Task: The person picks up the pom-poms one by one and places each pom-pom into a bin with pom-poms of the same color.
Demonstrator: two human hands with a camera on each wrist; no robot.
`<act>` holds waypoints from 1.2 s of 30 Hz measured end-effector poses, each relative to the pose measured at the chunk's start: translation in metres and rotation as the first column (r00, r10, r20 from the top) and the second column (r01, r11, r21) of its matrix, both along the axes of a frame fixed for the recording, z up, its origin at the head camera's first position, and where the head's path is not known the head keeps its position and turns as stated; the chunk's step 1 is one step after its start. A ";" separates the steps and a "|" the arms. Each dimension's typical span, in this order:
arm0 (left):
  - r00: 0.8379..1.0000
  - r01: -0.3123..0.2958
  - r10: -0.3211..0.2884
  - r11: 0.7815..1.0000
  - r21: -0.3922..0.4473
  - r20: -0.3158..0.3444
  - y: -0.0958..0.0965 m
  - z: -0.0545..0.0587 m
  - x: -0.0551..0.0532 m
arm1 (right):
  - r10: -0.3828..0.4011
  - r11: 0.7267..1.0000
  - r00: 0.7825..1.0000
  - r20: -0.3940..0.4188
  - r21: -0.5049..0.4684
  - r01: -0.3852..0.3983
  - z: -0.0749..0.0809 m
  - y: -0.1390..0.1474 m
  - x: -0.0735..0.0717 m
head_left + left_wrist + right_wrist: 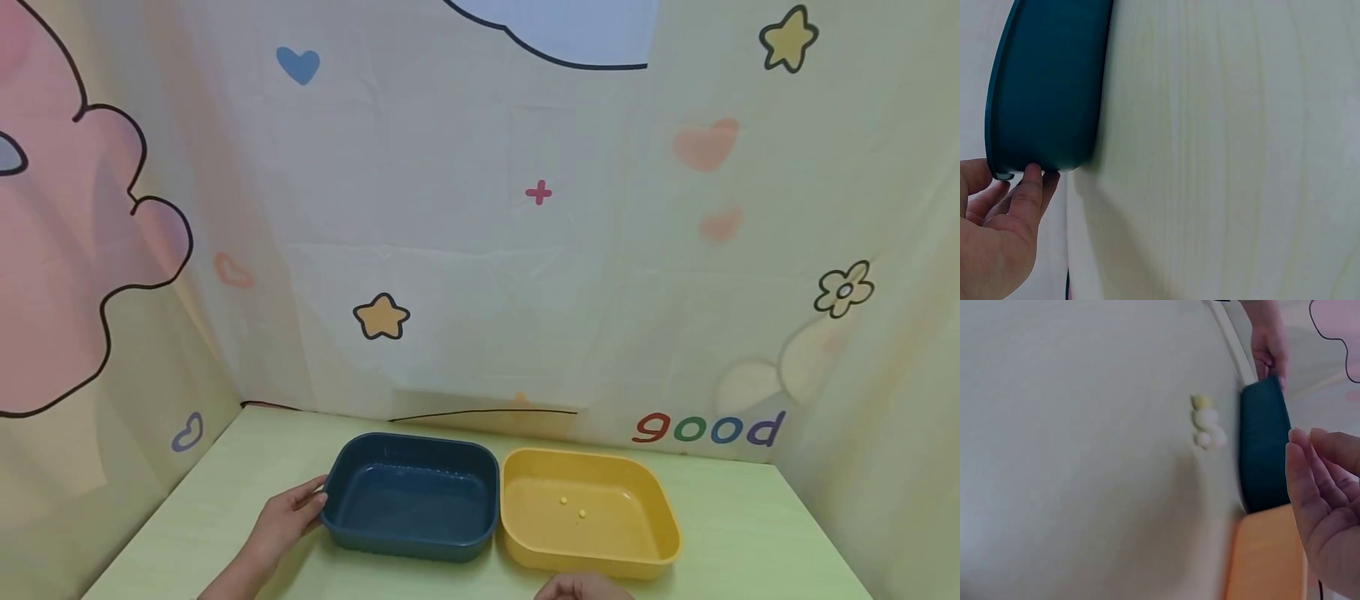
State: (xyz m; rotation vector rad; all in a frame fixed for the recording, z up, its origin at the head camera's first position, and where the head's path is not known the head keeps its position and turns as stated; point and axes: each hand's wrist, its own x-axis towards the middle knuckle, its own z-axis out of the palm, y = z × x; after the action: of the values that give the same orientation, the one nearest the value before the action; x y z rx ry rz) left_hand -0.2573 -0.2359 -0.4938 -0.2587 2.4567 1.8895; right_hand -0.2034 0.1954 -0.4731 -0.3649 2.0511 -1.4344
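My left hand (281,518) holds the left end of a dark blue plastic tray (408,546). In the left wrist view, its thumb is at the tray's rim and its fingers (1025,194) touch the end wall from outside. My right hand (587,587) shows only partly at the bottom edge of the head view, in front of a yellow tray (592,560). The right wrist view has its thumb and forefinger tips close together; I cannot tell whether something small is between them. Two small yellow balls (582,514) lie inside the yellow tray.
Several small pale and yellowish pieces (1209,422) lie clustered on the table in front of the blue tray. Both trays stand side by side on the light green table (757,533). A printed curtain (465,250) hangs behind and at both sides.
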 end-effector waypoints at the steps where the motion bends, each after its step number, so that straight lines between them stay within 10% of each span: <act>1: 1.000 -0.001 0.001 1.000 0.000 0.000 0.000 0.000 0.000 | 0.013 1.000 1.000 -0.008 0.002 -0.013 0.005 0.003 -0.003; 8: 1.000 -0.002 0.002 1.000 -0.004 -0.008 0.000 -0.001 0.000 | -0.087 0.996 0.996 -0.023 0.004 0.087 0.049 0.011 -0.011; 17: 1.000 -0.001 0.000 1.000 -0.008 -0.014 0.000 -0.001 -0.001 | -0.032 0.998 0.996 -0.085 -0.048 0.028 0.096 0.025 -0.034; 36: 1.000 -0.007 0.007 1.000 -0.004 -0.018 -0.001 -0.002 0.000 | 0.103 0.995 0.990 -0.095 0.015 -0.102 0.141 0.036 -0.091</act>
State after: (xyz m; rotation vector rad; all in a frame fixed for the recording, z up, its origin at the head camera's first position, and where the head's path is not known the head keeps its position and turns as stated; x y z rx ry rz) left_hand -0.2571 -0.2366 -0.4954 -0.2518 2.4748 1.8979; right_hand -0.2947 0.2310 -0.3320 -0.5364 2.0820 -1.3683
